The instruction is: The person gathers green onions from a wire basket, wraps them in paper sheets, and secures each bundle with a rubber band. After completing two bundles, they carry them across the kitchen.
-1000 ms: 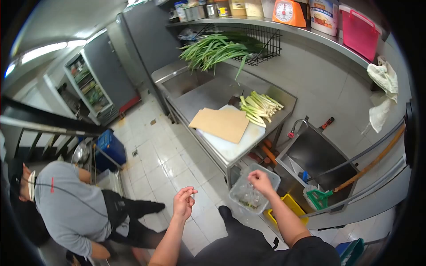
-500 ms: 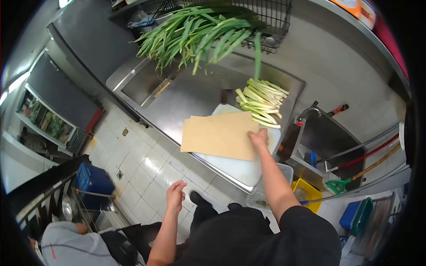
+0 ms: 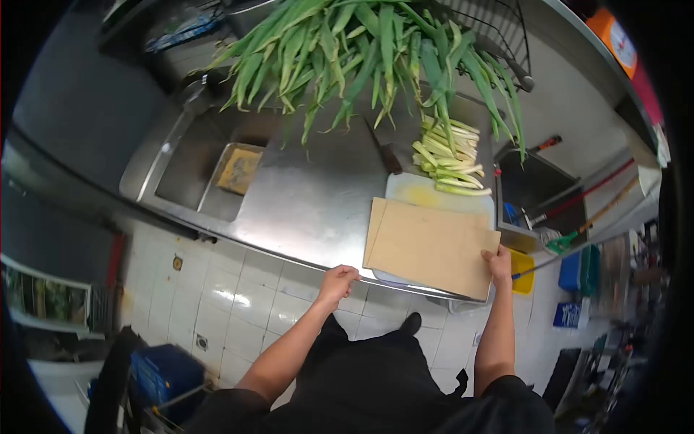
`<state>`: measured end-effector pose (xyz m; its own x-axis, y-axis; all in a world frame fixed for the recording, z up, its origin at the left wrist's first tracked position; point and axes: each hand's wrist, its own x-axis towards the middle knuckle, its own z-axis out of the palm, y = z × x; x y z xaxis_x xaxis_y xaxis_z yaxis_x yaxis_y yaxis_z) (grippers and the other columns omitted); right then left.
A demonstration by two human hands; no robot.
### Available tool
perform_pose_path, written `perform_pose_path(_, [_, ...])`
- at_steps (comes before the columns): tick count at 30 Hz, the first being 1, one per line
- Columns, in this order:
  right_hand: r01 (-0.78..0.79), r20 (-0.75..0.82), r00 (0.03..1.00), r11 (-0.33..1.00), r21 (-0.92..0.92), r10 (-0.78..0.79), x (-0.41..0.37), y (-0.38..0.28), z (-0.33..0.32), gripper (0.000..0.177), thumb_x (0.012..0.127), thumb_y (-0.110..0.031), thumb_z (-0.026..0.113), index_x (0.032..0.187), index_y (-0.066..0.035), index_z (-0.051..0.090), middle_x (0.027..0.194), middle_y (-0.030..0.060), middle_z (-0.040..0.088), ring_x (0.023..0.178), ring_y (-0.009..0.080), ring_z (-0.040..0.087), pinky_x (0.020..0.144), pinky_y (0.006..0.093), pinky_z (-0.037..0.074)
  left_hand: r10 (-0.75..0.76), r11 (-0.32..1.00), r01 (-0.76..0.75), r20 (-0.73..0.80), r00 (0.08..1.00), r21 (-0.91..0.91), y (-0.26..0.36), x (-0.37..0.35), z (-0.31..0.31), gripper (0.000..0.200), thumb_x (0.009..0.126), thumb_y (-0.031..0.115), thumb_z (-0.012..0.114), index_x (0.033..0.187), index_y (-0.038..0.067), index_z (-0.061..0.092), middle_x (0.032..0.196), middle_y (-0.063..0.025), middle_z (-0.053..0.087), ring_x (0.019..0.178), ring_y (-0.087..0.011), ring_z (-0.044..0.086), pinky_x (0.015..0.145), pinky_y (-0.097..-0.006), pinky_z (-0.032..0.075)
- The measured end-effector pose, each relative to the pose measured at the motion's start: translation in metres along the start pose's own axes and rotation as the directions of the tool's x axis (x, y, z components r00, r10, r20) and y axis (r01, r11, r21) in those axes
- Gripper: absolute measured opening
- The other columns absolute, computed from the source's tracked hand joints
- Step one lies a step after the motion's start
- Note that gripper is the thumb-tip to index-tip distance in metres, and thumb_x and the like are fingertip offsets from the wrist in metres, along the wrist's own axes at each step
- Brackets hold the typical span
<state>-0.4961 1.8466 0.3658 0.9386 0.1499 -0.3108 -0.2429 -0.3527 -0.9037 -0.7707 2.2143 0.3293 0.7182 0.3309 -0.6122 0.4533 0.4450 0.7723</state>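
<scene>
Brown paper sheets (image 3: 434,246), at least two overlapping, lie across a white cutting board (image 3: 437,189) and reach the counter's front edge. My right hand (image 3: 497,264) grips their right edge, thumb on top. My left hand (image 3: 338,284) is closed with curled fingers at the counter edge, just left of the sheets; I see nothing in it. Behind the board is a pile of pale green-and-white cut stalks (image 3: 452,159), like leek or scallion. To their left lies a knife (image 3: 391,159) with a dark handle. Long green leaves (image 3: 347,58) hang over the back of the counter.
The steel counter (image 3: 311,195) has a sink (image 3: 191,170) at left holding a metal tray with something yellowish. A second sink (image 3: 542,184) stands at right, with brushes and hoses nearby. A yellow bin (image 3: 522,271) and a blue container (image 3: 166,380) are on the floor.
My view has swung round to face the counter more squarely. My left hand has come up to the counter edge. My right hand still holds the sheets, now at the board's front.
</scene>
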Motion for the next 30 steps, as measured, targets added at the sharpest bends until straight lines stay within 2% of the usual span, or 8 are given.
perform_pose_path(3, [0.054, -0.118, 0.992, 0.998, 0.014, -0.052, -0.026, 0.009, -0.007, 0.032, 0.089, 0.002, 0.061, 0.121, 0.004, 0.062, 0.109, 0.0114, 0.071, 0.095, 0.0201, 0.068, 0.086, 0.0351, 0.054, 0.000, 0.988, -0.006, 0.042, 0.999, 0.152, 0.020, 0.010, 0.007, 0.013, 0.097, 0.015, 0.061, 0.102, 0.004, 0.067, 0.092, -0.0050, 0.071, 0.053, -0.0059, 0.046, 0.045, -0.0226, 0.036])
perform_pose_path(8, [0.277, -0.278, 0.947, 0.846, 0.455, -0.161, -0.100, 0.017, 0.013, 0.044, 0.095, -0.006, 0.067, 0.136, -0.001, 0.052, 0.125, 0.0095, 0.065, 0.111, 0.0211, 0.064, 0.095, 0.0355, 0.052, 0.005, 0.967, -0.041, 0.144, 0.990, 0.253, 0.041, 0.030, 0.019, 0.023, 0.097, 0.020, 0.062, 0.106, 0.000, 0.066, 0.093, -0.0070, 0.072, 0.049, -0.0069, 0.046, 0.042, -0.0229, 0.035])
perform_pose_path(12, [0.238, -0.347, 0.936, 0.619, 0.748, 0.059, -0.168, 0.079, 0.066, 0.051, 0.095, -0.007, 0.068, 0.141, -0.005, 0.047, 0.136, 0.0093, 0.059, 0.119, 0.0245, 0.062, 0.101, 0.0400, 0.052, -0.215, 0.887, 0.031, 0.352, 0.911, 0.461, 0.045, 0.032, 0.040, 0.040, 0.099, 0.034, 0.062, 0.105, -0.005, 0.067, 0.097, -0.0096, 0.074, 0.047, -0.0056, 0.044, 0.040, -0.0235, 0.035])
perform_pose_path(20, [-0.027, -0.018, 0.969, 0.178, 0.984, 0.247, -0.228, 0.054, 0.134, 0.054, 0.093, 0.006, 0.061, 0.143, -0.004, 0.043, 0.137, 0.0123, 0.056, 0.127, 0.0277, 0.058, 0.104, 0.0446, 0.052, -0.222, 0.805, -0.019, 0.331, 0.917, 0.593, 0.035, 0.017, 0.098, 0.044, 0.096, 0.038, 0.067, 0.113, -0.003, 0.065, 0.087, -0.0087, 0.071, 0.046, -0.0080, 0.046, 0.041, -0.0240, 0.036])
perform_pose_path(23, [-0.111, 0.087, 0.990, 0.217, 0.970, 0.114, -0.230, 0.025, 0.116, 0.056, 0.092, 0.007, 0.063, 0.143, -0.003, 0.042, 0.137, 0.0142, 0.055, 0.127, 0.0286, 0.057, 0.105, 0.0439, 0.052, -0.101, 0.952, 0.013, 0.274, 0.956, 0.306, 0.043, 0.015, 0.109, 0.043, 0.096, 0.027, 0.070, 0.125, -0.002, 0.055, 0.088, -0.0098, 0.070, 0.042, -0.0065, 0.042, 0.038, -0.0234, 0.031])
perform_pose_path(25, [-0.086, 0.096, 0.995, 0.328, 0.941, -0.017, -0.228, 0.009, 0.100, 0.058, 0.091, 0.006, 0.065, 0.143, -0.002, 0.042, 0.136, 0.0152, 0.056, 0.126, 0.0287, 0.057, 0.104, 0.0430, 0.052, -0.092, 0.995, 0.071, 0.394, 0.915, 0.069, 0.064, 0.020, 0.116, 0.048, 0.096, 0.021, 0.070, 0.133, 0.001, 0.047, 0.093, -0.0095, 0.070, 0.056, -0.0115, 0.060, 0.047, -0.0255, 0.047])
perform_pose_path(26, [-0.101, 0.115, 0.993, 0.327, 0.940, -0.026, -0.226, 0.005, 0.091, 0.058, 0.091, 0.006, 0.065, 0.143, -0.002, 0.042, 0.136, 0.0152, 0.056, 0.126, 0.0287, 0.057, 0.104, 0.0430, 0.052, 0.046, 0.994, -0.009, 0.341, 0.939, -0.109, 0.067, 0.021, 0.130, 0.042, 0.097, 0.017, 0.068, 0.133, 0.003, 0.050, 0.107, -0.0112, 0.070, 0.085, -0.0192, 0.071, 0.070, -0.0318, 0.060])
perform_pose_path(30, [-0.103, 0.214, 0.955, 0.447, 0.889, -0.205, -0.205, 0.003, 0.067, 0.054, 0.091, 0.004, 0.067, 0.140, -0.002, 0.046, 0.130, 0.0136, 0.060, 0.124, 0.0268, 0.059, 0.099, 0.0424, 0.054, 0.189, 0.980, -0.149, 0.375, 0.908, -0.134, 0.102, 0.051, 0.137, 0.038, 0.098, 0.015, 0.065, 0.132, 0.003, 0.052, 0.119, -0.0125, 0.068, 0.109, -0.0238, 0.068, 0.090, -0.0373, 0.059])
